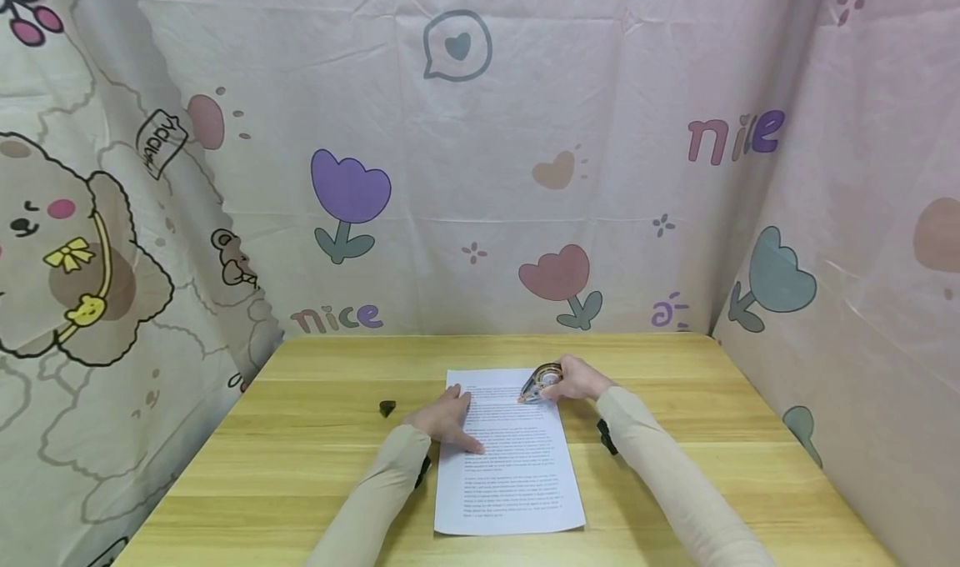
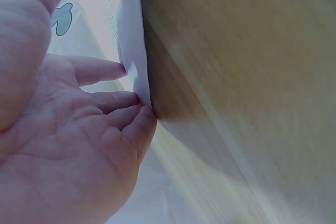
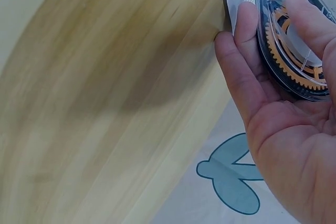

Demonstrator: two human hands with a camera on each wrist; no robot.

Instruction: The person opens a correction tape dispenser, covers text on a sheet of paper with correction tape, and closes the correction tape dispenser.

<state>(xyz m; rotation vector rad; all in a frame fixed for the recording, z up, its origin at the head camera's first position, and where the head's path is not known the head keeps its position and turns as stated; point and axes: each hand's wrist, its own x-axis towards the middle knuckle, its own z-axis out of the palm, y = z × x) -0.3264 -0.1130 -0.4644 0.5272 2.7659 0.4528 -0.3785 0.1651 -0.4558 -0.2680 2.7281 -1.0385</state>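
A printed sheet of paper (image 1: pixel 510 467) lies on the wooden table. My left hand (image 1: pixel 446 419) rests on its left edge with fingers extended and thumb spread; the left wrist view shows the fingertips (image 2: pixel 137 100) on the paper's margin. In my right hand (image 1: pixel 579 378) is a correction tape dispenser (image 1: pixel 544 377), clear-cased with orange gears and a white spool, seen close in the right wrist view. Its orange tip points down at the upper right of the text. The thumb (image 3: pixel 307 17) presses one face of the dispenser while fingers curl behind it.
A small dark cap-like piece (image 1: pixel 387 408) lies on the table (image 1: pixel 300 467) left of the paper. Behind the table and at both sides hangs a patterned cloth (image 1: pixel 450 133). Dark wrist devices show under both sleeves.
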